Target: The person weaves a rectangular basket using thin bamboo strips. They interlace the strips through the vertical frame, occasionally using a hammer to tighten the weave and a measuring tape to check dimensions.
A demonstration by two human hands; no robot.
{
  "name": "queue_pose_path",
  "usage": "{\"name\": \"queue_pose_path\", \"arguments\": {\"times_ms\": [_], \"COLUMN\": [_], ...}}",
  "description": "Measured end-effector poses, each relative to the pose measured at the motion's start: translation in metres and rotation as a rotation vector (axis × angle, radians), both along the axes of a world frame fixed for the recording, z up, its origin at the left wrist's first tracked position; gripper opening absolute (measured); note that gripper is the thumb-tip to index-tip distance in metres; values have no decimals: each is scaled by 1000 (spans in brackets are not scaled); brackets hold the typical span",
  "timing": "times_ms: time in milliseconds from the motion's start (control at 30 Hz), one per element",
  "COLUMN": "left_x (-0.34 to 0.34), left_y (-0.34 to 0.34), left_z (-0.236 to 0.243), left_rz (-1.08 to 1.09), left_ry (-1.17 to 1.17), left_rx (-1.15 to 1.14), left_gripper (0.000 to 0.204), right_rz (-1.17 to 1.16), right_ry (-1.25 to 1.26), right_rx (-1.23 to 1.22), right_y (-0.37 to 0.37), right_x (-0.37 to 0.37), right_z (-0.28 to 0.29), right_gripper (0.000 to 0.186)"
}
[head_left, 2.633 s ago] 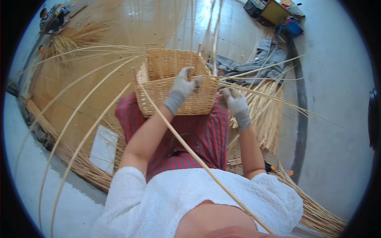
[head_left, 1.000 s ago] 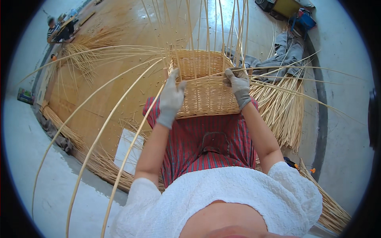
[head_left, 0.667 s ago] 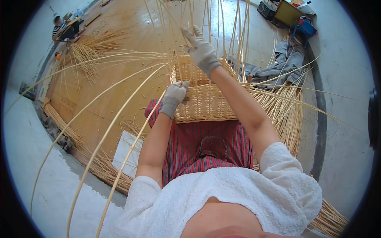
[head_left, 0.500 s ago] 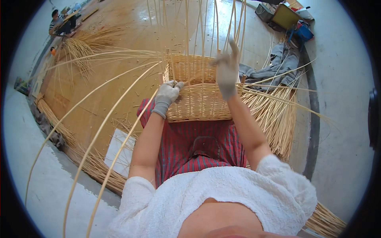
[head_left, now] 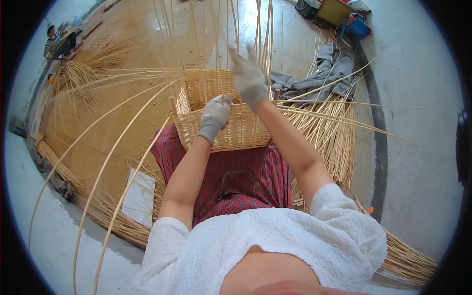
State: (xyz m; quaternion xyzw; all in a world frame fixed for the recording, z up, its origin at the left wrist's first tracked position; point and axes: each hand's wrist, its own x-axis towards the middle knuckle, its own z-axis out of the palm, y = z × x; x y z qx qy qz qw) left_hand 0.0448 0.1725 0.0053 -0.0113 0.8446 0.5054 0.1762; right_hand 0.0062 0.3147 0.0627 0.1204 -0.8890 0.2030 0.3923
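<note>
The half-woven basket (head_left: 223, 118) sits on the lap. Left hand (head_left: 214, 117) has its fingers curled over the near rim; keep it pinned. Right hand (head_left: 248, 78) reaches among the upright stakes (head_left: 260, 34), fingers loosely spread; ease one down gently

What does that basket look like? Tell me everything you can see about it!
The basket is pale yellow wicker, boxy, with woven sides and an open top. It is unfinished: long thin rods stick up from its rim, and others bend out to the left. It rests on the person's lap, on striped red cloth. The gloved left hand presses on its near rim. The gloved right hand is raised over it among the upright rods.
</note>
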Motion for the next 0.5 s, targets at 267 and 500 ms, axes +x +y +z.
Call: {"name": "queue_pose_path", "arguments": {"times_ms": [267, 500], "left_x": [-5, 43], "left_y": [2, 56], "left_z": [2, 33], "left_rz": [80, -106], "left_ry": [-82, 867], "left_rx": [175, -257], "left_gripper": [29, 67], "right_rz": [272, -37], "right_ry": [-73, -460], "right_rx": [-1408, -667], "right_y": [85, 117], "right_x": [88, 98], "right_z": [-73, -10], "right_gripper": [19, 24]}}
